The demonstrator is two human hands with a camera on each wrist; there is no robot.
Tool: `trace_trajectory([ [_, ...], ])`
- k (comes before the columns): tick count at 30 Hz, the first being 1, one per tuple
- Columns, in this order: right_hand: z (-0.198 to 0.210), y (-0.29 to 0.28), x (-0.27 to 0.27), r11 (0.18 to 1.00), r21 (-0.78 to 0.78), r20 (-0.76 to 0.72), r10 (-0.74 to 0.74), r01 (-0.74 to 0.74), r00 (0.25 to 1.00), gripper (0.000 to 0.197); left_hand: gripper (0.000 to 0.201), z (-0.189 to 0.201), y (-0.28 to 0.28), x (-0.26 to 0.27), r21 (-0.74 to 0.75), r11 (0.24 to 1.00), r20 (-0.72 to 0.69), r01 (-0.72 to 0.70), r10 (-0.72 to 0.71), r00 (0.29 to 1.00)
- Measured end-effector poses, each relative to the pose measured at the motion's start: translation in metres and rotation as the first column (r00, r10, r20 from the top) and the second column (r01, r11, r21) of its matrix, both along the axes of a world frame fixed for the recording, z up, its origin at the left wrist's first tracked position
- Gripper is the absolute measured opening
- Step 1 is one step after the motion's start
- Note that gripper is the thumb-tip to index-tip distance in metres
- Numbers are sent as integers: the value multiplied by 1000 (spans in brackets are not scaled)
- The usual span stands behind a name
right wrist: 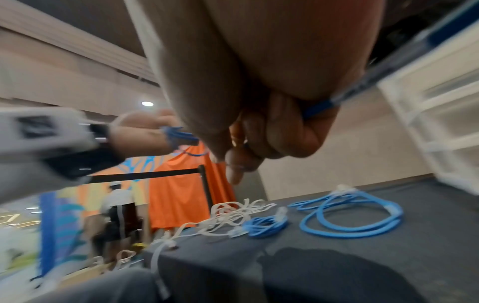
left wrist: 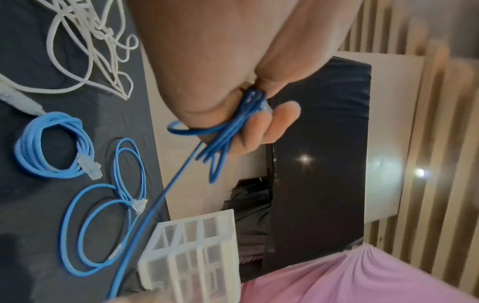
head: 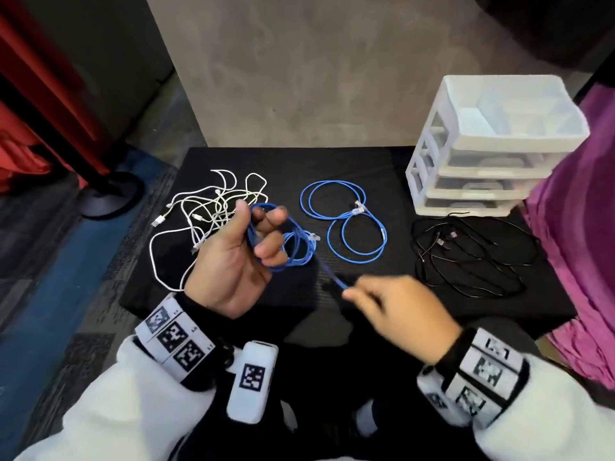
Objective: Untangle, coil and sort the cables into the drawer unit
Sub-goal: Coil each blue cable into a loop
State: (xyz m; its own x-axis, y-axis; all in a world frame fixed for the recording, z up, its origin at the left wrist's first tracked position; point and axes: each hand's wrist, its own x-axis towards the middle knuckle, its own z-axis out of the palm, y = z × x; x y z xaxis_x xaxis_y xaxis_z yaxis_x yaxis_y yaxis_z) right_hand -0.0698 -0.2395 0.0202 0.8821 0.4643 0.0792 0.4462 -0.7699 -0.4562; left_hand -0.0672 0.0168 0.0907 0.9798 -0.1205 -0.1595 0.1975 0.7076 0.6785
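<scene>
Your left hand [head: 233,257], at centre-left of the head view, holds the dark blue cable [head: 266,241] with the fingers curled through its wound loops, palm up. From that bundle the free tail runs down and to the right, its long axis diagonal across the frame, to your right hand [head: 396,311], which pinches it between thumb and fingertips at lower centre. The right hand is therefore the one nearer the loose end, so it likely makes the next wrap toward the left hand. On the black mat [head: 366,161] lie a finished light blue coil [left wrist: 53,145], a loose light blue cable [head: 346,221], a tangle of white cables [head: 206,214] at left and black cables [head: 472,257] at right. The drawer unit [head: 492,144] stands at upper right; its open top tray looks empty and the lower drawers are pushed in, contents unclear.
</scene>
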Motion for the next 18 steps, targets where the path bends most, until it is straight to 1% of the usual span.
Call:
trace_trajectory([
  [1, -1, 9, -13, 997, -7, -17, 81, -81, 997, 40, 36, -3, -5, 1, 81, 994, 9, -68, 68, 998],
  [2, 2, 17, -25, 988, 7, -38, 156, -156, 987, 32, 36, -7, -10, 1, 195, 972, 41, -128, 122, 992],
  [3, 6, 23, -35, 976, 39, -62, 216, -214, 974, 23, 37, -12, -15, 1, 349, 919, 89, -185, 164, 982],
  [4, 13, 28, -42, 963, 78, -87, 264, -257, 961, 16, 39, -17, -21, -1, 506, 831, 148, -231, 180, 972],
  [5, 21, 33, -46, 950, 128, -114, 300, -286, 947, 11, 39, -23, -25, -4, 626, 734, 209, -264, 168, 963],
  [6, 28, 36, -47, 938, 177, -134, 323, -298, 937, 9, 35, -28, -29, -8, 699, 659, 266, -280, 124, 956],
  [8, 40, 38, -43, 917, 270, -135, 337, -293, 932, 8, 25, -36, -33, -16, 782, 558, 356, -280, -31, 934],
  [9, 44, 37, -38, 913, 297, -121, 325, -279, 938, 9, 20, -39, -35, -19, 821, 507, 370, -263, -120, 921],
  [11, 52, 33, -26, 920, 308, -85, 281, -243, 956, 9, 20, -43, -36, -24, 890, 406, 333, -206, -272, 903],
  [12, 55, 30, -19, 924, 316, -88, 253, -214, 963, 8, 22, -42, -37, -27, 905, 401, 284, -143, -319, 904],
  [13, 58, 26, -12, 923, 346, -111, 221, -171, 969, 8, 26, -41, -37, -29, 894, 445, 225, -54, -342, 913],
  [15, 62, 19, -3, 895, 443, -174, 154, -62, 973, 22, 35, -35, -39, -35, 805, 574, 103, 153, -389, 916],
  [16, 62, 17, 1, 874, 484, -198, 139, -27, 970, 30, 40, -32, -40, -38, 757, 611, 62, 233, -422, 904],
  [18, 61, 15, 4, 837, 547, -240, 179, -19, 954, 32, 43, -27, -40, -41, 679, 654, 39, 335, -488, 872],
])
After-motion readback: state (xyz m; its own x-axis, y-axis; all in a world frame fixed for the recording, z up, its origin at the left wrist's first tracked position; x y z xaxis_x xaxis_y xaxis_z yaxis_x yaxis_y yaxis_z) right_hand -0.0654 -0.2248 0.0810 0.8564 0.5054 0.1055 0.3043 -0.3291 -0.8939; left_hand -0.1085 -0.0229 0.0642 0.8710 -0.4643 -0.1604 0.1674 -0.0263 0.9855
